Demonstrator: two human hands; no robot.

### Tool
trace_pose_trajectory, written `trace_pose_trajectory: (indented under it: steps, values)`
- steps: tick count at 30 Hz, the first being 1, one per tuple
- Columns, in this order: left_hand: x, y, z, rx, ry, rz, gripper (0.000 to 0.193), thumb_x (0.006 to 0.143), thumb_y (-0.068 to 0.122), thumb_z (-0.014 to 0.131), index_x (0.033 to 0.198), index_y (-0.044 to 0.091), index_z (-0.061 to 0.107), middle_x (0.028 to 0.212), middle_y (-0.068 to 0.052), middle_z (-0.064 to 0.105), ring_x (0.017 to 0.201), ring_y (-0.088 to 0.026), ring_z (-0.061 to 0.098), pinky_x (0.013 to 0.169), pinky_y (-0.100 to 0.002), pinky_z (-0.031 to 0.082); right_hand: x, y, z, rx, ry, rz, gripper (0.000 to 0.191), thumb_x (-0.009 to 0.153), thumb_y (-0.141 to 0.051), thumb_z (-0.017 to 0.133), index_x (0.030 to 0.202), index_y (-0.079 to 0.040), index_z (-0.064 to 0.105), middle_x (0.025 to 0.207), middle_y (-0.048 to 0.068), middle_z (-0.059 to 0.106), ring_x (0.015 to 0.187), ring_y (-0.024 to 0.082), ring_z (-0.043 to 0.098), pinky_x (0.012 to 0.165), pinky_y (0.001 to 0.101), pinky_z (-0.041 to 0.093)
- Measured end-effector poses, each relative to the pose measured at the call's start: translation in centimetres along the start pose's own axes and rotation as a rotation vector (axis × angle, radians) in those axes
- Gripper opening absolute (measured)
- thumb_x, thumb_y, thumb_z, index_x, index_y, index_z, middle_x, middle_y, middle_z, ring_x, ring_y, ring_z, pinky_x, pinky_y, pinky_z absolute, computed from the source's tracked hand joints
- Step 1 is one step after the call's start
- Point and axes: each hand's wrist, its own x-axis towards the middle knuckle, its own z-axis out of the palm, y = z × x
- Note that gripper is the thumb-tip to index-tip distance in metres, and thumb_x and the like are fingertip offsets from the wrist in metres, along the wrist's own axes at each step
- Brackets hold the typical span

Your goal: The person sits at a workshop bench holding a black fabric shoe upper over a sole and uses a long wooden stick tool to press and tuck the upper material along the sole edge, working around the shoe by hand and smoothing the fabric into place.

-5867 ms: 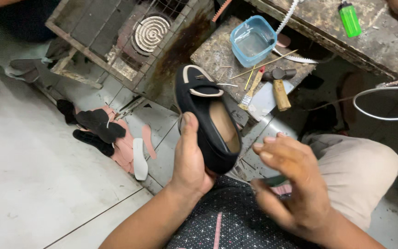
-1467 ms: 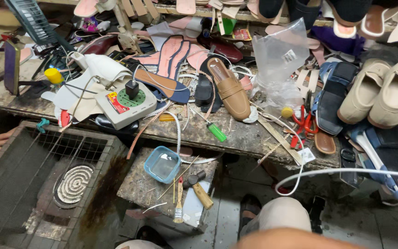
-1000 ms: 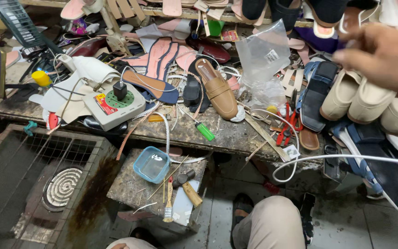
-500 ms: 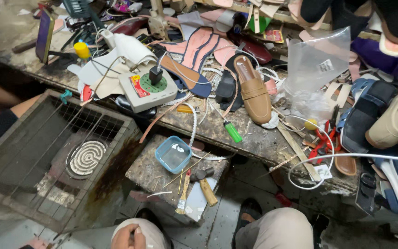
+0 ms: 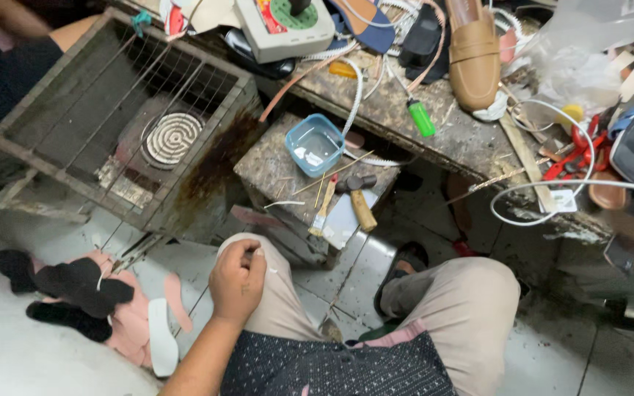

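My left hand (image 5: pixel 238 282) rests on my left knee in beige trousers (image 5: pixel 464 308), fingers curled shut with the fingertips pinched together; a tiny pale bit shows at them, too small to identify. My right hand is out of frame. Just beyond the knee stands a small rough block (image 5: pixel 273 172) bearing a blue plastic tub (image 5: pixel 315 144), a short hammer (image 5: pixel 361 205) and a thin brush (image 5: pixel 324 213). A tan loafer (image 5: pixel 473 51) lies on the cluttered workbench (image 5: pixel 464 139) above.
A wire cage with a coil heater (image 5: pixel 174 137) stands at left. Black and pink sole cut-outs (image 5: pixel 82 293) and a white insole (image 5: pixel 161 334) lie on the floor tiles. A green lighter (image 5: pixel 421 117), white cable (image 5: pixel 552 183) and dial box (image 5: pixel 288 26) crowd the bench. Another person (image 5: pixel 9 44) sits top left.
The view has dropped from the bench top to my lap. The right hand that reached up at right has left the frame; my left hand now shows on my knee.
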Motion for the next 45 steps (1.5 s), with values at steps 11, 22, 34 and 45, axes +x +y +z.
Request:
trace_pose_trajectory:
  steps: [11,22,34,45]
  values:
    - [-7.3,12.3,-6.7,-0.609,-0.792,0.440,0.037,0.086,0.026,0.082,0.113,0.004,0.067,0.111,-0.010,0.065,0.107,-0.023,0.065,0.095,-0.032,0.052,-13.0,-15.4,6.6,0.233,-0.447,-1.117,0.028,0.090,-0.032,0.075,0.108,-0.011,0.068,0.082,0.005,0.072,0.076,0.023,0.071,0.065,0.0347,0.054]
    - [-9.5,13.7,-13.1,-1.023,-0.346,0.010,0.018,0.104,0.015,0.066,0.113,-0.001,0.064,0.102,0.001,0.064,0.091,-0.007,0.056,0.084,-0.024,0.049,-14.5,-24.1,14.8,1.123,-0.534,-0.998,0.037,0.096,-0.005,0.063,0.132,0.003,0.065,0.128,0.012,0.069,0.109,0.019,0.066,0.091,0.0329,0.053]
    - [-8.0,13.6,-9.7,-0.713,-0.172,-0.018,0.017,0.104,0.012,0.060,0.110,-0.001,0.069,0.089,0.001,0.065,0.080,-0.006,0.057,0.073,-0.024,0.051,-14.9,-23.9,17.5,0.997,0.010,-1.025,0.027,0.089,-0.006,0.075,0.114,0.002,0.068,0.103,0.009,0.073,0.087,0.012,0.072,0.074,0.0259,0.059]
    - [-7.2,14.7,-7.4,-0.603,-0.227,0.175,0.010,0.103,0.006,0.062,0.110,0.001,0.066,0.093,-0.004,0.067,0.077,-0.011,0.062,0.074,-0.026,0.054,-14.2,-22.7,15.8,0.766,0.306,-1.005,0.015,0.084,-0.007,0.077,0.097,0.000,0.072,0.083,0.008,0.073,0.068,0.014,0.070,0.061,0.0256,0.054]
